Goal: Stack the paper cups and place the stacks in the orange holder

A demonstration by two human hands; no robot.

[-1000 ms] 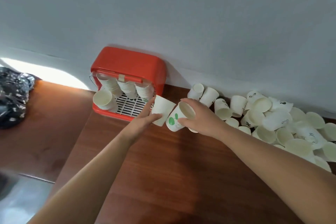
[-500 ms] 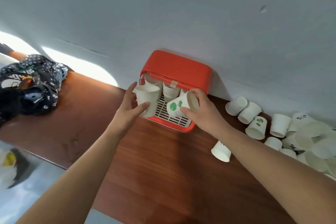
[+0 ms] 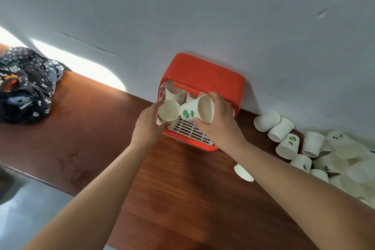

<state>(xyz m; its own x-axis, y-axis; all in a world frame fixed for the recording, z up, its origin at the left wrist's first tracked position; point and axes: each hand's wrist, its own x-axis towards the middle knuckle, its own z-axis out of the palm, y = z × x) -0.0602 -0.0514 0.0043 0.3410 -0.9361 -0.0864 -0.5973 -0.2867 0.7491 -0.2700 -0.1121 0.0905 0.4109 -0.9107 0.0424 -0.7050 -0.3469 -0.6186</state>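
I see a reddish-brown wooden desk point(image 3: 91, 128) set against a pale grey wall point(image 3: 182, 6); at the desk's far left lies a crumpled heap of dark patterned fabric point(image 3: 26, 87), black with white and orange prints. A bright patch of light point(image 3: 81, 67) falls on the wall just above the desk's back edge; a thin crack point(image 3: 85, 43) runs above it; grey floor point(image 3: 30, 219) shows past the desk's near edge.
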